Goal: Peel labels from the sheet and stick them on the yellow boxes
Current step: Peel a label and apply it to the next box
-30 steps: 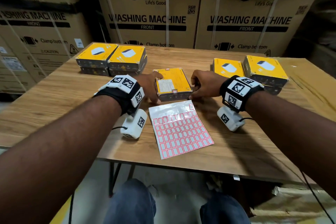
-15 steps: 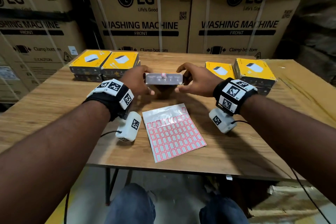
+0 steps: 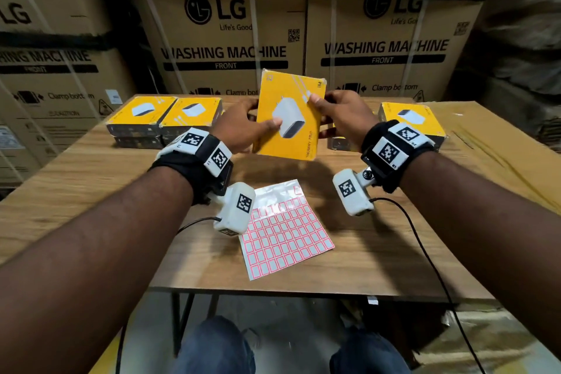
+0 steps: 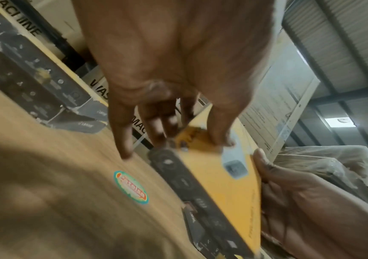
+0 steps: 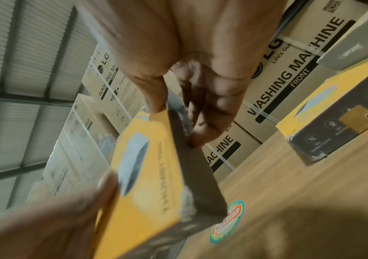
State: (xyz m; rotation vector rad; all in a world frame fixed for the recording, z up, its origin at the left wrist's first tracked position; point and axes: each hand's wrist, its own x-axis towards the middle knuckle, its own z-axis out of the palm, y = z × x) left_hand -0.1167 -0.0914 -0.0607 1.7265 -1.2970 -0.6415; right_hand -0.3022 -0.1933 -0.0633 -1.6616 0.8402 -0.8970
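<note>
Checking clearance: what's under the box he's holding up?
Under the held yellow box: bare wooden table and, nearer him, the label sheet. The wrist cameras hide the sheet's left edge.

The wooden worktop (image 3: 91,185) carries the label sheet (image 3: 285,234) below both grips, stacked yellow boxes (image 3: 164,118) left, another (image 3: 409,118) right.

Dim indoor light falls from above, with a ceiling lamp (image 4: 340,122) glowing in the left wrist view. Soft shadows pool on the table (image 3: 91,179). Wide-angle distortion bends the frame edges; both wrist views are smeared by motion blur.
</note>
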